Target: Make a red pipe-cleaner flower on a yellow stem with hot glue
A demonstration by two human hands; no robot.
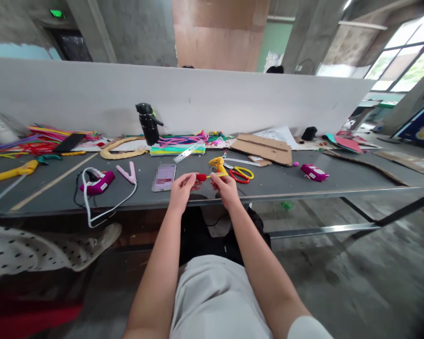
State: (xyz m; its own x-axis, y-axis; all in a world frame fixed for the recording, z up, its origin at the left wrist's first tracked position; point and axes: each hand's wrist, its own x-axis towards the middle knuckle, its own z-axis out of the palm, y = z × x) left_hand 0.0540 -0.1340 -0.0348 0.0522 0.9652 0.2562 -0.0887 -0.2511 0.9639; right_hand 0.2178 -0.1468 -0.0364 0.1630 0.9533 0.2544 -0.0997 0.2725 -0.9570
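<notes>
My left hand [184, 187] is closed on a small, fuzzy red piece [201, 177], held just above the table's front edge. A thin yellow pipe cleaner [208, 176] runs from the red piece to my right hand [225, 185], whose fingers pinch it. Whether the two pieces are joined is too small to tell. Just behind my right hand lies a yellow glue gun [217, 163]. Scissors with red and yellow handles [246, 173] are to its right. A phone [164, 177] with a lit screen rests left of my left hand.
Colourful pipe cleaners [183, 140], a clear ruler [189, 151], a black bottle [148, 123] and cardboard [263, 148] line the back of the grey table [268, 186]. Purple power strips [98, 182] lie at both sides; a white cable [109, 211] hangs over the edge. Another person's leg [38, 249] is at left.
</notes>
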